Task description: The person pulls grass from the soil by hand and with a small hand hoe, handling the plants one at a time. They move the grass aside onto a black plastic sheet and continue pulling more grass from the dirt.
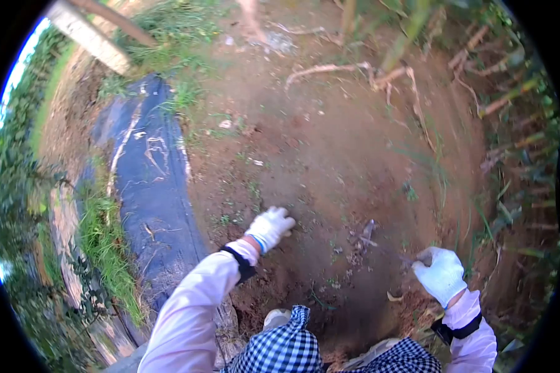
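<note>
Both my hands wear white work gloves over pale pink sleeves. My left hand [270, 227] rests on the red-brown soil [330, 155], fingers spread loosely, with nothing visibly in it. My right hand [440, 272] is curled into a fist low on the right, near some small plant scraps; whether it grips something is hidden by the glove. Between the hands lie thin dry stems and a dark twig [367, 233] on the dirt.
A dark plastic sheet [152, 180] lies along the left of the bare patch, with grass beside it. Pale exposed roots [342, 68] cross the soil at the top. Cane-like stalks [510, 99] stand on the right. My checked trousers and shoes [280, 320] show at the bottom.
</note>
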`<state>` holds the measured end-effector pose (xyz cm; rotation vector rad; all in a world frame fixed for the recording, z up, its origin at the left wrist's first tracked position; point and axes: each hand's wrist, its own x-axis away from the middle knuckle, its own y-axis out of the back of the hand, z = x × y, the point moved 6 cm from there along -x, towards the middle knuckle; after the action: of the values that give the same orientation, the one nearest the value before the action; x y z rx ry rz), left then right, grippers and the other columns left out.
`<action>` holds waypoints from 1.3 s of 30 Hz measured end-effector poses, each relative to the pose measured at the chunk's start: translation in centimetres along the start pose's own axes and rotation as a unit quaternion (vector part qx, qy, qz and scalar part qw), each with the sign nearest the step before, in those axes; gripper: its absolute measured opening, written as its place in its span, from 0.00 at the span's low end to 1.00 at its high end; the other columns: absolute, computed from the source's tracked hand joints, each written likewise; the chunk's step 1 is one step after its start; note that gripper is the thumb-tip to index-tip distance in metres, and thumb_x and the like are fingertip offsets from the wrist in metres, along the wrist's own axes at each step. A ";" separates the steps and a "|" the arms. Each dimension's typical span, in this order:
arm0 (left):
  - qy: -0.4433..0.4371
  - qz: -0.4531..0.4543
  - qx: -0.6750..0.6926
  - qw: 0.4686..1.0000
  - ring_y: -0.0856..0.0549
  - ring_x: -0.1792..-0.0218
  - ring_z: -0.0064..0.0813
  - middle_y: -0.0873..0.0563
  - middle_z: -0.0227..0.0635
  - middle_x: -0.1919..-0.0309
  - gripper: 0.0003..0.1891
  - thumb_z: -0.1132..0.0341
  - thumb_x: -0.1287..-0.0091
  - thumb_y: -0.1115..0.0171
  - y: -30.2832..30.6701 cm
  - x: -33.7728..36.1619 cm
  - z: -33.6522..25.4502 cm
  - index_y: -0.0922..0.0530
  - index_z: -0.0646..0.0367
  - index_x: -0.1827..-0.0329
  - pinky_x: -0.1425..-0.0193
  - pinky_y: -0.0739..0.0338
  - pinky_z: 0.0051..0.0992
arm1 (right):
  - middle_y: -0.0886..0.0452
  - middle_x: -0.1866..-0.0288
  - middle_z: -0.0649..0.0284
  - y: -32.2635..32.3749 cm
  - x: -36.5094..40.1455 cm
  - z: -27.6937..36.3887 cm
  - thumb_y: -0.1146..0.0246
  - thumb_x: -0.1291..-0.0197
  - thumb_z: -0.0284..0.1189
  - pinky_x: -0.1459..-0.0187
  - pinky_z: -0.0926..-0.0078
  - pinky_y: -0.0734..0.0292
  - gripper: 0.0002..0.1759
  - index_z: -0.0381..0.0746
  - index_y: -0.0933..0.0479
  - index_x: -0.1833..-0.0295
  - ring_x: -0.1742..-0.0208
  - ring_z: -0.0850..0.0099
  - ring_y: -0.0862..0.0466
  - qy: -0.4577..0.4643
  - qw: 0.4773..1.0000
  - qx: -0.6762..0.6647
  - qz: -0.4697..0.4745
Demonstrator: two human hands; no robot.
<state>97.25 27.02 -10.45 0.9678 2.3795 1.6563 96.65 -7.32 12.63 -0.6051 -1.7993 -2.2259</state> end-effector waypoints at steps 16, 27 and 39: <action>0.580 -0.012 -0.039 0.814 0.29 0.35 0.54 0.33 0.53 0.33 0.47 0.53 0.48 0.27 16.8 32.1 20.5 0.42 0.57 0.26 0.40 0.23 0.44 | 0.14 0.65 0.49 17.7 -1.5 15.2 0.32 0.48 0.42 0.52 0.63 0.20 0.18 0.39 0.14 0.59 0.58 0.55 0.13 -0.016 0.992 0.124 0.023; 0.081 -0.270 0.831 0.480 0.19 0.45 0.34 0.22 0.43 0.43 0.29 0.52 0.26 0.46 23.0 8.2 7.0 0.34 0.66 0.32 0.40 0.22 0.36 | 0.14 0.58 0.51 1.4 -7.1 42.7 0.42 0.36 0.44 0.50 0.58 0.21 0.22 0.41 0.22 0.44 0.53 0.52 0.15 0.316 0.938 -0.061 0.133; 0.595 -0.277 0.368 0.658 0.15 0.52 0.49 0.16 0.53 0.56 0.29 0.62 0.40 0.36 22.2 32.3 17.4 0.31 0.60 0.35 0.46 0.23 0.37 | 0.19 0.46 0.57 -15.2 -22.4 55.5 0.35 0.44 0.48 0.37 0.57 0.31 0.26 0.46 0.23 0.43 0.42 0.57 0.21 0.469 0.866 0.156 0.073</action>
<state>88.57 63.35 10.63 -1.3606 3.5702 1.0691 120.28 47.99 -1.35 0.3655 -1.4277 -1.5916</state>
